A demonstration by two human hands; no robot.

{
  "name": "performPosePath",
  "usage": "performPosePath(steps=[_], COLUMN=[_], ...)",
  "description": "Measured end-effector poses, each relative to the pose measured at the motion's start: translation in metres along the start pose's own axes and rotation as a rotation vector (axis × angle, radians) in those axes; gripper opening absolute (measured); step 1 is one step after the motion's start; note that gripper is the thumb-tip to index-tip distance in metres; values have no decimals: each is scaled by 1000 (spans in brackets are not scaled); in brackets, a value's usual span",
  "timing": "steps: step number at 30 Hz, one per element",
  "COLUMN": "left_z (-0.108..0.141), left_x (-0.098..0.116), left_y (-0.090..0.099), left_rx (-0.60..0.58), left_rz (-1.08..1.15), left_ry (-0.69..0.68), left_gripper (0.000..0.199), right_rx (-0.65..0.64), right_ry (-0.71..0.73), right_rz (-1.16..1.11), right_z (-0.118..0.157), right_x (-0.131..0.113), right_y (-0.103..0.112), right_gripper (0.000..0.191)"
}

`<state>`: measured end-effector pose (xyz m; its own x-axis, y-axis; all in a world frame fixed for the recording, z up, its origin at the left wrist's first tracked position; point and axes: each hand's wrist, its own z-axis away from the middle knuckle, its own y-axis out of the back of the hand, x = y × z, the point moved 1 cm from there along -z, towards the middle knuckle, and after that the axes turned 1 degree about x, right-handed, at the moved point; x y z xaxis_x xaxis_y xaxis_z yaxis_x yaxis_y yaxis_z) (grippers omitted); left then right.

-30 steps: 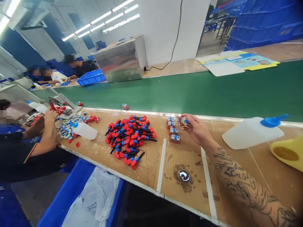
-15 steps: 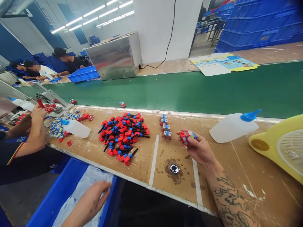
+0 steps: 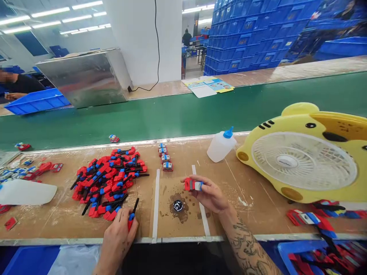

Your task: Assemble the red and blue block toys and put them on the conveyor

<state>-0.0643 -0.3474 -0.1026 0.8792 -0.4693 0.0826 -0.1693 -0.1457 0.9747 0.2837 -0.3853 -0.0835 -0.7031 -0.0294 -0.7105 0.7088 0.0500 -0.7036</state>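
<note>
My left hand (image 3: 119, 229), at the table's front edge, is closed around a red-and-blue plastic piece with a black rod (image 3: 135, 208); the rod points up past my fingers. Left of it lies a heap of similar red and blue pieces with black rods (image 3: 107, 179). Between thumb and fingers, my right hand (image 3: 210, 194) grips a small red, grey and white toy part (image 3: 193, 185) above the table. A small round dish of dark, glossy liquid (image 3: 178, 206) sits between two white tape strips. Behind it, several red-white-blue toy parts (image 3: 167, 166) stand in a row.
A white squeeze bottle with a blue cap (image 3: 220, 146) and a yellow animal-shaped fan (image 3: 304, 156) stand on the right. Another bottle (image 3: 27, 192) lies at left. A blue bin of parts (image 3: 289, 252) is below right. A green belt (image 3: 172, 114) runs behind.
The view has swung right. My left hand has moved from over the blue bin to the heap and taken hold of a rodded piece. My right hand still holds its toy part.
</note>
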Motion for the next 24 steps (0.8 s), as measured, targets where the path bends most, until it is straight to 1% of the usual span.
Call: performPosePath(steps=[2,3,6,8,11,13,15,18,19,21,23,24], left_z=[-1,-4,-17,-26,-33,-30,-27,-31,-36,-50,-63,-68], left_x=[2,3,5,6,4,-1,-8,-15,-15,-10,0,8], left_y=[-3,-4,-1,2,2,0,0,10,17,32,47,54], left_rx=[63,81,150,151,70,12,-52,-181,-221,-261,-238,-209], left_rz=[-2,-21,-124,-171,-217,-227,-213,-233,-234,-158,23,126], left_ry=[30,47,71,9,-155,-264,-353,-395,-402,-449,-532,-574], left_gripper=[13,14,21,25,37,42,46,54,52,41,28,27], right_rx=[70,104,196,283,461,537,559,543,539,538,546,553], right_ry=[0,13,79,121,166,157,130,141,160,184,169,153], right_rz=[70,127,317,412,485,475,419,322,295,236,167,135], right_z=[-6,-10,-23,-29,-35,-37,-37,-36,-36,-35,-34,-34], right_x=[0,1,2,2,3,4,4,2,1,-1,-2,-2], right_y=[5,8,16,22,33,40,43,42,40,37,35,35], right_gripper=[38,41,58,69,79,77,66,55,54,53,52,53])
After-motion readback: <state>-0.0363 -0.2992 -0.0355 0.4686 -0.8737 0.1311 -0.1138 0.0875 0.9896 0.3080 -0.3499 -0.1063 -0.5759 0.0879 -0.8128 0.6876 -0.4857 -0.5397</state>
